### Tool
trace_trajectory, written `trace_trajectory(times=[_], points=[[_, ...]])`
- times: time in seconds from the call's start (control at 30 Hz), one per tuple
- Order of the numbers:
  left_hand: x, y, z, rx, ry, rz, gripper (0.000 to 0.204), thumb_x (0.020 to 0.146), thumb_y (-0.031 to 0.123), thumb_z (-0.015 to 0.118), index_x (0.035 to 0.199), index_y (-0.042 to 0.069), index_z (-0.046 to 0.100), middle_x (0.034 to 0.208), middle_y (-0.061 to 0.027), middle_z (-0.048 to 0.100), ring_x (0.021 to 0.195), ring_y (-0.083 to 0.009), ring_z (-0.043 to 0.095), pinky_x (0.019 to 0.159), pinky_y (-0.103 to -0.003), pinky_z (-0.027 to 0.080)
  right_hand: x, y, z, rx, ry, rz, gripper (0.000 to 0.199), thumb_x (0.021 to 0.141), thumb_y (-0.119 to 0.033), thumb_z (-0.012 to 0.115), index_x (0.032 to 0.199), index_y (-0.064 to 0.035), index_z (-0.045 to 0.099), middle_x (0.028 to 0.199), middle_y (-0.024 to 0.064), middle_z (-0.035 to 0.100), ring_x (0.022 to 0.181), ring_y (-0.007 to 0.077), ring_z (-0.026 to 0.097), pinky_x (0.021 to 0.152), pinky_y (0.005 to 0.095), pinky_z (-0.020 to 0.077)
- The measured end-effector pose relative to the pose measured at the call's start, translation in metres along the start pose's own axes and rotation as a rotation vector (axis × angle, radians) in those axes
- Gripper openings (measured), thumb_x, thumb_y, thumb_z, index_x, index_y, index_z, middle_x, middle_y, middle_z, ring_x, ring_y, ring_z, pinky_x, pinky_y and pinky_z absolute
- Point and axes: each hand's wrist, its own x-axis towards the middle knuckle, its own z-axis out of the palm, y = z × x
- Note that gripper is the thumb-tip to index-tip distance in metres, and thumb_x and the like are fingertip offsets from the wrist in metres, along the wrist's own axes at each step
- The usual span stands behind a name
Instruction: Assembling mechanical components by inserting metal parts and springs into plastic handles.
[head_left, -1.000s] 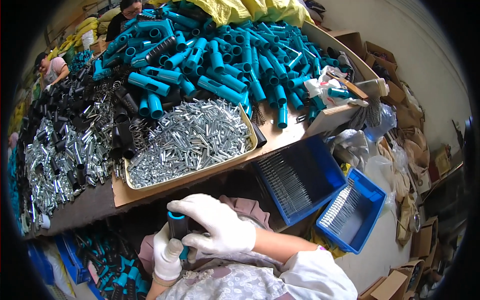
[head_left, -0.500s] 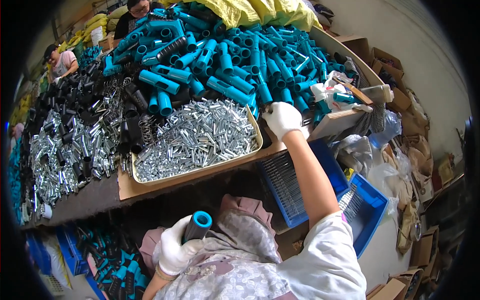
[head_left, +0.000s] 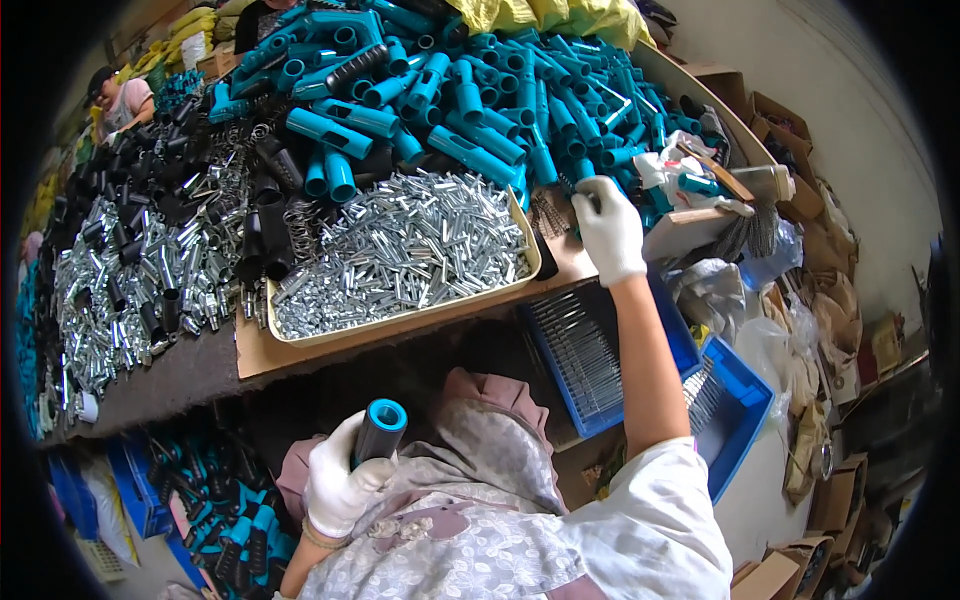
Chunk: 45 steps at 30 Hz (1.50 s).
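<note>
My left hand [head_left: 342, 478], in a white glove, is wrapped round a black-sleeved tube with a teal end [head_left: 381, 430]. The tube stands nearly upright in front of my apron, its round opening facing up. My right hand [head_left: 612, 238], also gloved in white, is over the table edge with its fingers curled together. Whatever those fingers hold, if anything, is hidden. Beside them lies a small heap of little brownish springs [head_left: 550, 214], and just beyond rise the teal tubes [head_left: 470, 95] of a large pile. A cream tray [head_left: 400, 325] of short silver pins stands left of this hand.
Black sleeves [head_left: 265, 235] and loose silver metal parts [head_left: 110, 290] cover the table's left. Below the right side are blue bins [head_left: 735, 455] with metal rods. Teal-and-black pieces [head_left: 240, 550] fill a container at lower left. A co-worker [head_left: 125, 105] works at far left.
My right hand has drawn away from the small springs, moving right, and they now show. My left hand keeps the tube, shifted slightly left and up. The view has tilted a little.
</note>
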Motion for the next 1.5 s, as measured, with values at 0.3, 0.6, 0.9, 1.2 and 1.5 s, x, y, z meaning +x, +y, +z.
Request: trace_trajectory(times=[0.3,0.6,0.9,1.2,1.5], points=[[0.014,-0.010,-0.010,0.257,0.059,0.136,0.073,0.080,0.054,0.078,0.123,-0.003,0.061,0.089,-0.0145,0.072,0.081,-0.0189,0.071,0.075,-0.031,0.055,-0.126,-0.160,-0.019,0.771,-0.828,-0.219,0.006,0.087,-0.011,0.067,0.090,-0.0058,0.069,0.082,0.0102,0.066,0.076,0.0288,0.067,0.069,0.0361,0.0537],[0.001,0.015,-0.032,0.489,0.029,0.278,0.058,0.077,0.038,0.085,0.117,0.000,0.066,0.090,-0.0177,0.072,0.082,-0.0267,0.075,0.072,-0.034,0.057,-0.127,-0.173,-0.008,0.672,-0.722,-0.289,0.004,0.086,-0.008,0.066,0.088,-0.0052,0.068,0.080,0.0122,0.066,0.074,0.0317,0.066,0.067,0.0368,0.0529],[0.007,0.005,-0.042,0.646,-0.087,0.447,0.058,0.074,0.041,0.083,0.117,0.005,0.068,0.090,-0.0144,0.071,0.075,-0.0327,0.071,0.065,-0.037,0.057,-0.142,-0.197,-0.005,0.528,-0.823,-0.372,0.016,0.090,-0.015,0.065,0.105,-0.0075,0.064,0.083,0.0130,0.067,0.075,0.0326,0.067,0.067,0.0406,0.0532],[-0.001,-0.010,-0.044,0.098,0.129,0.212,0.079,0.077,0.056,0.080,0.125,-0.004,0.061,0.091,-0.0107,0.075,0.085,-0.0172,0.073,0.078,-0.030,0.056,0.062,-0.231,0.084,0.227,-0.396,-0.761,0.030,0.084,-0.010,0.068,0.114,-0.0058,0.065,0.105,0.0163,0.068,0.093,0.0374,0.065,0.082,0.0426,0.0532],[-0.012,-0.004,-0.054,0.220,0.169,0.313,0.066,0.080,0.042,0.083,0.125,-0.002,0.062,0.101,-0.0198,0.072,0.094,-0.0235,0.073,0.081,-0.032,0.055,0.170,-0.231,0.167,-0.607,-0.485,-0.963,0.064,0.080,-0.001,0.059,0.141,-0.0201,0.053,0.111,0.0132,0.066,0.109,0.0328,0.061,0.095,0.0426,0.0481]])
